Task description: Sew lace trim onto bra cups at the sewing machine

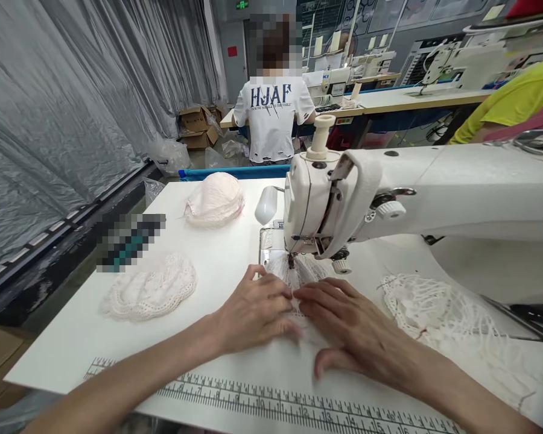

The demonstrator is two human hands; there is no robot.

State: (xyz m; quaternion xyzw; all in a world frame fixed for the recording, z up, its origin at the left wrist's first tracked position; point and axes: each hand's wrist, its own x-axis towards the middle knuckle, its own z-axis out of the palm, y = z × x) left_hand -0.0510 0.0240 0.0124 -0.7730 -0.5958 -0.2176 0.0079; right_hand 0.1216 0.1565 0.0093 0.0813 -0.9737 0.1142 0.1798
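Observation:
A white sewing machine point(310, 199) stands over the table, with its needle and presser foot point(291, 260) down at a piece of white lace fabric point(305, 269). My left hand point(256, 310) rests on the near left side of this lace, fingers slightly bent and thumb apart. On the right side, my right hand point(348, 325) lies with fingers stretched across the lace and thumb spread away. The fingertips of both hands almost meet just in front of the foot. Part of the lace is hidden under the hands, and slight motion blur softens the thumbs.
White lace pieces lie at left point(151, 288) and right point(434, 307); a pale cup-shaped piece point(215, 199) sits behind. A printed ruler point(262, 404) runs along the table's front edge. Beyond are a person in a white shirt point(274, 117), a yellow sleeve point(516, 99) and cardboard boxes point(196, 126).

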